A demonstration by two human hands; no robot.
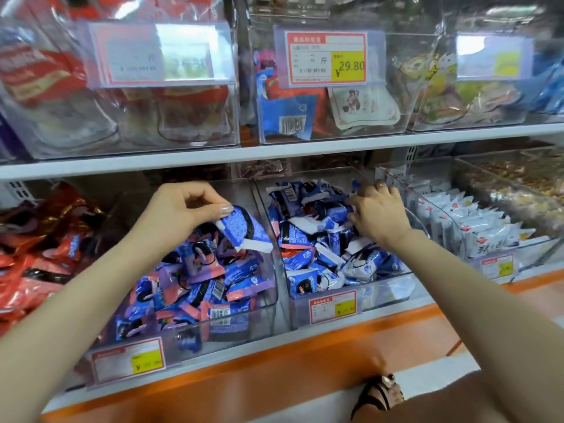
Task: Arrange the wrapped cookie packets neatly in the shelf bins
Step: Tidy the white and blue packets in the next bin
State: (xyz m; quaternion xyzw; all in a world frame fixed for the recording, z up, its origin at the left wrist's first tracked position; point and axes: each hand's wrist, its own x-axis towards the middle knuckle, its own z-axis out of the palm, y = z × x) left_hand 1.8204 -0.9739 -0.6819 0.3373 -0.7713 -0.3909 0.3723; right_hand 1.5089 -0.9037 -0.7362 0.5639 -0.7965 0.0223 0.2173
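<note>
We see the left hand point(183, 209) pinching one blue packet point(241, 227) between thumb and fingers above the left bin point(270, 302), whose contents lie jumbled. The right hand point(378, 212), fingers curled, reaches into the equally jumbled right bin point(393, 286); we cannot tell whether it grips anything. We judge the arranging barely begun.
</note>
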